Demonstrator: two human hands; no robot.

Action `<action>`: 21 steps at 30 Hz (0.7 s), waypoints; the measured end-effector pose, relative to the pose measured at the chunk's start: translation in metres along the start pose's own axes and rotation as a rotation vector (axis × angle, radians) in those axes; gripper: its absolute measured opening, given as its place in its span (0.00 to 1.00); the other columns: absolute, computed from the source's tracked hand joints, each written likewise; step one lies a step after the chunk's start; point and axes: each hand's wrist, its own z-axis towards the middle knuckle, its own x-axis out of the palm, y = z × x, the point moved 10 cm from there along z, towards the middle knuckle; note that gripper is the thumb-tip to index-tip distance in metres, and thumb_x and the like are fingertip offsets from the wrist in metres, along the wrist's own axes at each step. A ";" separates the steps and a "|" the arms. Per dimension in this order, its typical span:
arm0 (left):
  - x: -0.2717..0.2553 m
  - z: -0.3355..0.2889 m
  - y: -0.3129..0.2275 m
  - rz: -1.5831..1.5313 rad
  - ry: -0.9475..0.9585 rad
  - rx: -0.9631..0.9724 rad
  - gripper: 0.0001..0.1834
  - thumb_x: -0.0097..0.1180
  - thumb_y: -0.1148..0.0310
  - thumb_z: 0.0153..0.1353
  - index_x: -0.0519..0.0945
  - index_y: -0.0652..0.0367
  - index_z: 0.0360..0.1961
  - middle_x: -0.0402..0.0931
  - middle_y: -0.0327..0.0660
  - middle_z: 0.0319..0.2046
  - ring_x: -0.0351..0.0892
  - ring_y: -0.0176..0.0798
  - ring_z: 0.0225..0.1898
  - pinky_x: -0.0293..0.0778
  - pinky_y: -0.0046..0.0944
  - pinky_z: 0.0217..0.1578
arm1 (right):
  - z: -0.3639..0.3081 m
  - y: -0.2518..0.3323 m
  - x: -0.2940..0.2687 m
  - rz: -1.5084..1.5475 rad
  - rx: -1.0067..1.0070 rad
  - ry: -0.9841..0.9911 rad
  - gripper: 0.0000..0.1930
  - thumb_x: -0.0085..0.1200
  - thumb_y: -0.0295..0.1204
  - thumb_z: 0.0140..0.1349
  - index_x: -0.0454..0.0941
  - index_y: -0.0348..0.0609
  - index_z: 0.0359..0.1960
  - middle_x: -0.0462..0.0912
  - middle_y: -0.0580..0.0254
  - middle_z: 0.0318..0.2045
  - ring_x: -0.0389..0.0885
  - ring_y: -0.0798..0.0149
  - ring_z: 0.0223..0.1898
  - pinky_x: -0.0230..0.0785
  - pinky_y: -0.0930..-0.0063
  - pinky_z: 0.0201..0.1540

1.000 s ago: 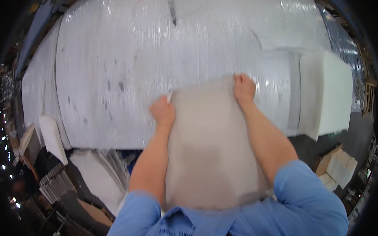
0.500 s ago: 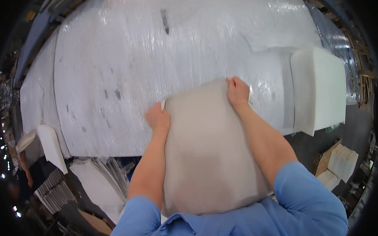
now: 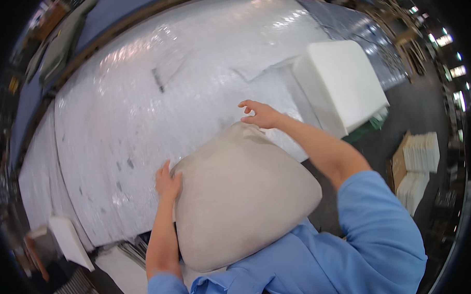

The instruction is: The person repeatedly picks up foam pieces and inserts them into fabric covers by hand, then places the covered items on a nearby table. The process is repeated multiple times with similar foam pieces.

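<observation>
A beige fabric-covered cushion (image 3: 242,193) leans between the table and my chest, its near edge against my blue shirt. My left hand (image 3: 168,183) lies along the cushion's far left corner, fingers apart. At the cushion's far right corner, my right hand (image 3: 260,115) hovers with thumb and fingers spread and nothing visible between them. Creases show in the fabric just below that hand. Beneath the cushion's far edge is the plastic-wrapped table top (image 3: 120,125), white and shiny with a few dark marks.
A thick white foam block (image 3: 347,86) stands on the table's right end. Stacked white foam sheets (image 3: 420,153) sit on the floor at right. At lower left are a white foam slab (image 3: 71,242) and more pale sheets (image 3: 120,270).
Both hands have loosened from the cushion's far corners and opened. The cushion has turned and its far edge has sunk toward me. My view has swung to the right.
</observation>
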 end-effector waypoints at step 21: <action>-0.049 -0.069 -0.001 -1.133 0.194 -0.138 0.26 0.44 0.51 0.78 0.77 0.59 0.65 0.80 0.48 0.60 0.77 0.49 0.64 0.69 0.58 0.66 | -0.026 -0.090 0.061 1.293 0.243 0.118 0.39 0.32 0.56 0.80 0.89 0.34 0.35 0.89 0.55 0.33 0.85 0.63 0.37 0.74 0.71 0.51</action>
